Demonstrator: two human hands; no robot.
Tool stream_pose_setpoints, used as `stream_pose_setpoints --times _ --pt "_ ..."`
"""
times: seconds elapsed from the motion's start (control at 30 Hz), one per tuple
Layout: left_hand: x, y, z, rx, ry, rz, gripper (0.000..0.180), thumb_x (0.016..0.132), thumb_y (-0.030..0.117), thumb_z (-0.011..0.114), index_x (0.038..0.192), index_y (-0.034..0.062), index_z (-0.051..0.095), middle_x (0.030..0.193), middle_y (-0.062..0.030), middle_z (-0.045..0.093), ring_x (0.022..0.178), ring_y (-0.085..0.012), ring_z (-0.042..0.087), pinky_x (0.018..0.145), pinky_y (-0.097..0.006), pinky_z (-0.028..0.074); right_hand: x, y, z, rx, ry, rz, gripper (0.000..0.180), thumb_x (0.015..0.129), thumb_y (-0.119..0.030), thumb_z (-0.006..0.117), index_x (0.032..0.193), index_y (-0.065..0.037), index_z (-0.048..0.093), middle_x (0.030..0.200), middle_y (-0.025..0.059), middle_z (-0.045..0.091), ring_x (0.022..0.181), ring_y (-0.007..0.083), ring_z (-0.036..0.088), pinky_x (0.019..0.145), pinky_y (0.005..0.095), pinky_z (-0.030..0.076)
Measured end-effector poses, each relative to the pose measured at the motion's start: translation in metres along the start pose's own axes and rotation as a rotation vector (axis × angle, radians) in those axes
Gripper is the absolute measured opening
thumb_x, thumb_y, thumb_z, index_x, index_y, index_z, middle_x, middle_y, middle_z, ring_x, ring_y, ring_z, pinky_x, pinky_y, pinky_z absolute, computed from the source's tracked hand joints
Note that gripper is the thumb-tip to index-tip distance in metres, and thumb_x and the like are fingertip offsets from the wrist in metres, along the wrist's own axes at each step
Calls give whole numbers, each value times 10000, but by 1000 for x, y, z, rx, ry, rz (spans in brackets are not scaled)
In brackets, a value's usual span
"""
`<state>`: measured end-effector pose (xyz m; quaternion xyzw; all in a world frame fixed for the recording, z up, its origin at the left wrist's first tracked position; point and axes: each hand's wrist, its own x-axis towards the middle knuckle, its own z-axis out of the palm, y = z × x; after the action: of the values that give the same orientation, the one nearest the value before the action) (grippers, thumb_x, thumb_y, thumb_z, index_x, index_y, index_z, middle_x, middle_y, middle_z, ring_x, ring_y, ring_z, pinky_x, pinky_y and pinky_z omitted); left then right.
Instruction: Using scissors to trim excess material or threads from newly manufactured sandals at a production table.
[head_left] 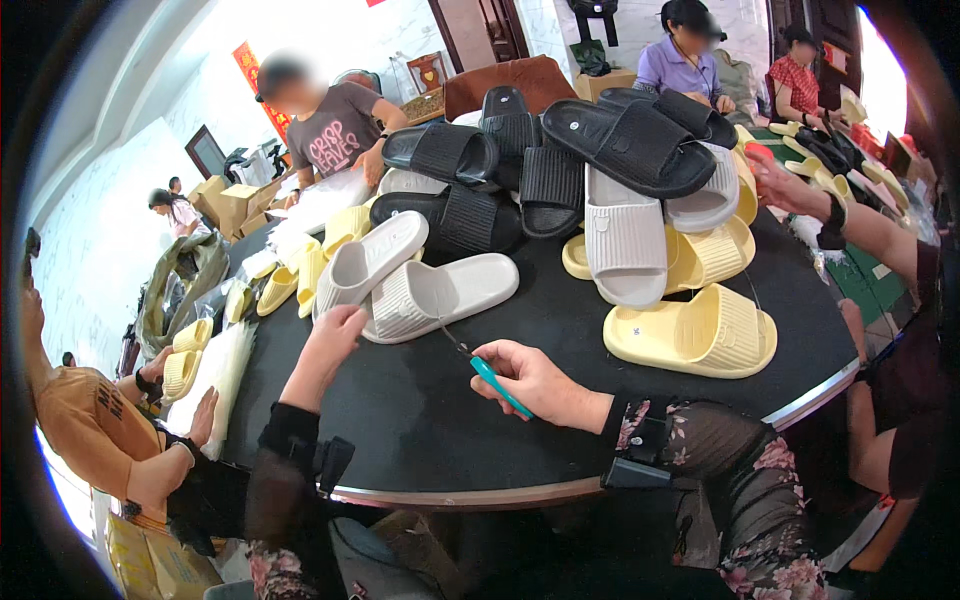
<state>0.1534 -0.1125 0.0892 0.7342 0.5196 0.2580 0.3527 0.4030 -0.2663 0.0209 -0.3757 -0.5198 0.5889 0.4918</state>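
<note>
Two light grey slippers (462, 283) lie side by side on the black table, toes toward me. By their toe ends is my left hand (332, 340), fingers closed; whether it grips a slipper edge or something small is hidden. My right hand (540, 385) is wrapped round a teal-handled tool (497, 384) with a slim metal tip, its exact kind unclear. That tip points at the strap of the right-hand grey slipper, where a thin dark line runs up to it. A yellow slipper (690, 332) rests to the right of my right hand.
Black slippers (635, 148), grey and yellow ones are heaped at the table's far middle. The table's metal edge (470, 497) curves in front of me. A co-worker's hand (785, 185) reaches in from the right; another person (105, 420) works at the left beside white plastic bags (215, 385).
</note>
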Motion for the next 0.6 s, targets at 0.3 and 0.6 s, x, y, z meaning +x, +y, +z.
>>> stream_pose_setpoints --times 0.3,0.6 --pt "53 -33 38 -200 211 -175 305 766 212 593 879 -67 640 663 -15 528 570 -101 464 492 -249 343 3 4 -7 4 11 -15 379 857 -213 658 1131 3 511 820 21 615 691 44 549 577 204 457" --pt "-22 -37 2 -295 77 -268 330 788 158 620 1061 -27 636 759 13 564 615 -54 458 525 -216 345 4 4 -7 -45 6 -33 359 888 -140 589 1199 -6 470 848 33 613 635 42 524 541 188 444"
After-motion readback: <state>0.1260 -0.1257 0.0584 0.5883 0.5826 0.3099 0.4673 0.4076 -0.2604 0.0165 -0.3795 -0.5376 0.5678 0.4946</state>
